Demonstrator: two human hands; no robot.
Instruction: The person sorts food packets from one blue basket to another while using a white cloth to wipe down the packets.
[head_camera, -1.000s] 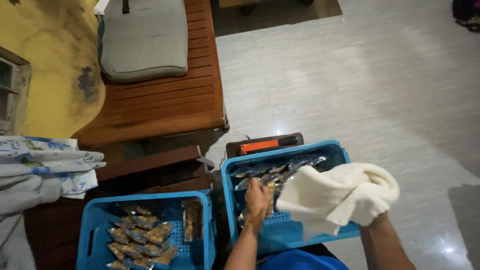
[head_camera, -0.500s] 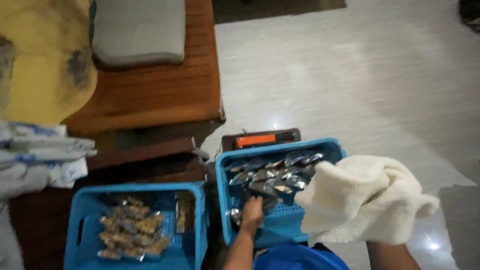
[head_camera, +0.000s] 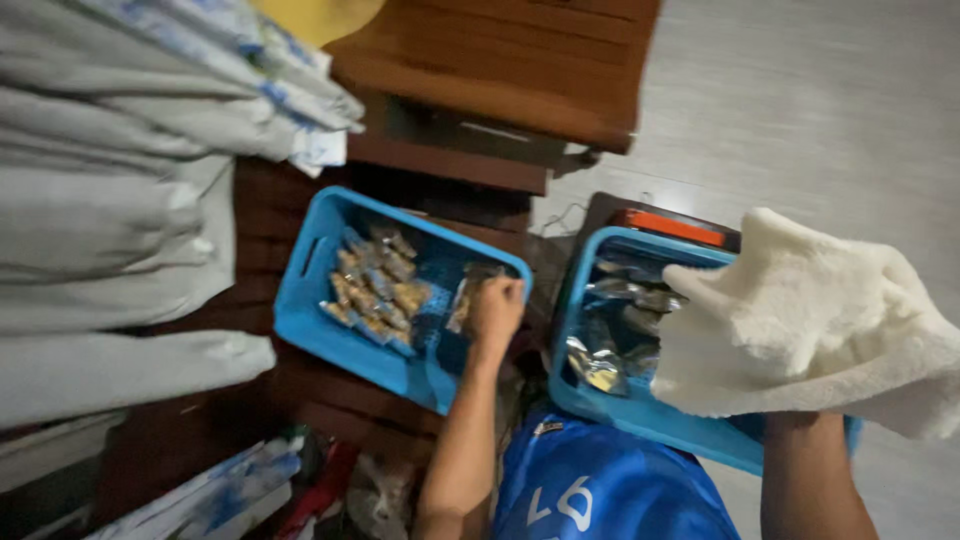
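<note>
Room: pale tiled floor to the right, a dark wooden surface carrying the crates, a wooden bench beyond.
Left hand: left hand is over the left blue crate, its grip closed on a clear packet at the crate's right end.
Right hand: hidden under a cream fluffy towel; the towel hangs from it, but whether the grip is open or closed I cannot tell.
Progress: the left crate holds a row of wrapped snacks; many silvery packets lie in the right blue crate, so much looks left.
Around: folded grey cloth stacked at left, an orange-and-black device behind the right crate.
In the way: the towel covers part of the right crate.
</note>
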